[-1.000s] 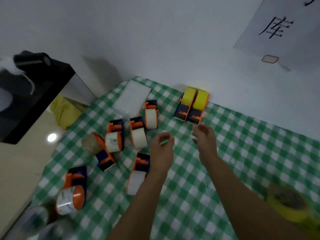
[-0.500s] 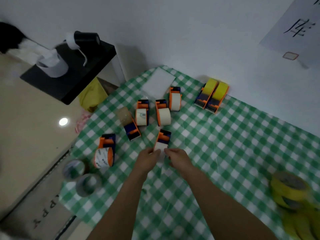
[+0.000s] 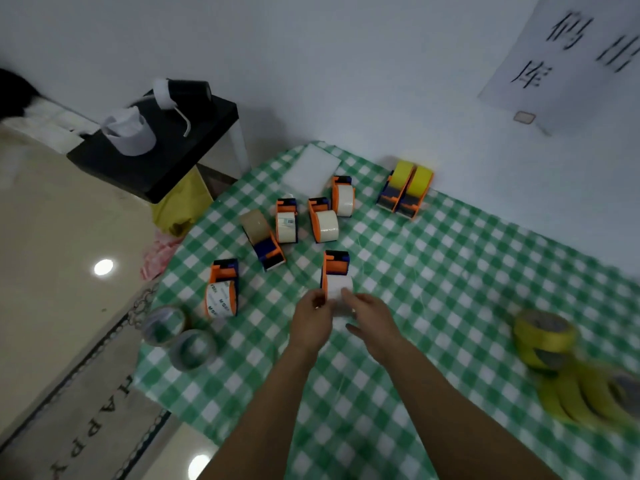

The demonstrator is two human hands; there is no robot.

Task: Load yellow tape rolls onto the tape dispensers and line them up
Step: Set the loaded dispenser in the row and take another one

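An orange-and-blue tape dispenser [image 3: 335,271] with a white roll lies on the green checked cloth. My left hand [image 3: 311,317] and my right hand [image 3: 369,315] grip its near end from either side. Two dispensers loaded with yellow tape [image 3: 407,188] stand side by side at the wall. Several more dispensers with white or clear rolls [image 3: 323,220] lie scattered to the left. Loose yellow tape rolls [image 3: 543,336] sit stacked and spread at the right edge.
Two clear tape rolls [image 3: 180,337] rest at the cloth's near left corner. A white sheet [image 3: 313,166] lies at the back. A black side table [image 3: 156,147] with a cup stands left, beyond the cloth edge [image 3: 152,341].
Both hands drew back from the yellow dispensers at the wall and closed on the near white-roll dispenser. The view swung left and down.
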